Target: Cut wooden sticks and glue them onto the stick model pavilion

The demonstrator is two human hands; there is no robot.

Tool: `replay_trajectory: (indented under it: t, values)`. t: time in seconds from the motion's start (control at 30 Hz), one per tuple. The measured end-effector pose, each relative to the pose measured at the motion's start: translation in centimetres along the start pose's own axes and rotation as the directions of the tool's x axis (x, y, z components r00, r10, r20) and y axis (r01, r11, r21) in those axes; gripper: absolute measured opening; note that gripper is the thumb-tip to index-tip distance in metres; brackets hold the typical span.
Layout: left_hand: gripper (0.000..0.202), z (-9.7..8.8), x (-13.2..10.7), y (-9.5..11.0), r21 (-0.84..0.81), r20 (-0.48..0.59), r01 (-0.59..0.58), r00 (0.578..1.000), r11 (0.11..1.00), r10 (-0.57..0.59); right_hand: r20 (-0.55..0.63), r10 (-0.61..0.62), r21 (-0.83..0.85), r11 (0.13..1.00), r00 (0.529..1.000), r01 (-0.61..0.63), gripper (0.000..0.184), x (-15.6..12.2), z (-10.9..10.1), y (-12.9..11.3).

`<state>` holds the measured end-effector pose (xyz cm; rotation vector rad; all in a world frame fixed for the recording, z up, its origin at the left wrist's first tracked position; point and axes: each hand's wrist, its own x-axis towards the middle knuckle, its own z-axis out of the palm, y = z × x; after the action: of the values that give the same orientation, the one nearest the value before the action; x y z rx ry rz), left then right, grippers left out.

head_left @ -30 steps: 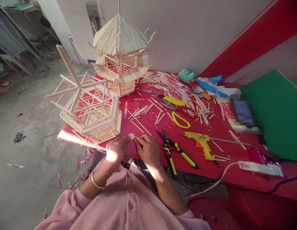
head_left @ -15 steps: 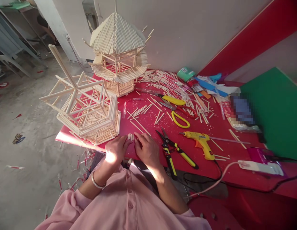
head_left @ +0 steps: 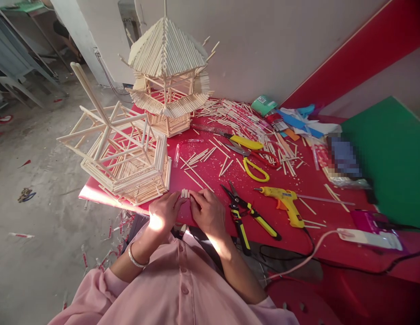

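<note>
Several short pieces of wooden stick (head_left: 185, 193) stand side by side in a small row at the table's front edge. My left hand (head_left: 164, 210) pinches this row from the left side, its thumb and fingertips against the end piece. From the other side, the fingertips of my right hand (head_left: 208, 211) press on the row, with the fingers curled. Just beyond my left hand stands a hexagonal frame made of wooden sticks (head_left: 128, 180). Pliers-like cutters (head_left: 245, 207) with black and yellow handles lie, jaws apart, to the right of my right hand.
A roofed stick pagoda (head_left: 167, 58) stands at the back by the wall. Yellow-handled scissors (head_left: 253, 169), a yellow glue gun (head_left: 286, 201) with its cord, and loose sticks (head_left: 196, 155) lie across the red table (head_left: 210, 243). A green board (head_left: 389, 158) is at right.
My right fingertips have closed in slightly against the row of short sticks, which now looks straighter. The rest looks unchanged apart from a tiny camera shift.
</note>
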<state>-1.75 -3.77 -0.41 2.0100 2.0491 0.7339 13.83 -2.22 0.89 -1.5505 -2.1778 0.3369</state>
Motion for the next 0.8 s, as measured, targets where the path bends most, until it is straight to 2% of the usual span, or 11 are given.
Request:
replay_trajectory:
  t: [0.2, 0.33, 0.57, 0.8]
  values:
    - [0.024, 0.0, -0.2, -0.2, -0.037, -0.001, -0.018, 1.000, 0.999, 0.018, -0.007, 0.008, 0.018, 1.000, 1.000, -0.008, 0.036, 0.4, 0.2, -0.2]
    - [0.026, -0.1, -0.2, -0.2, -0.022, 0.010, -0.024, 1.000, 0.999, 0.024, -0.005, -0.028, 0.096, 0.995, 1.000, 0.028, 0.043, 1.0, 0.4, -0.5]
    - [0.026, -0.1, -0.2, -0.1, -0.010, 0.017, -0.012, 1.000, 1.000, 0.012, 0.051, -0.045, 0.252, 0.967, 0.998, 0.031, 0.066, 1.5, 0.5, -0.6]
    - [0.026, 0.0, -0.2, -0.1, -0.003, 0.021, -0.006, 1.000, 1.000, 0.006, 0.034, -0.076, 0.245, 0.967, 0.996, 0.066, 0.073, 1.3, 0.5, -0.3]
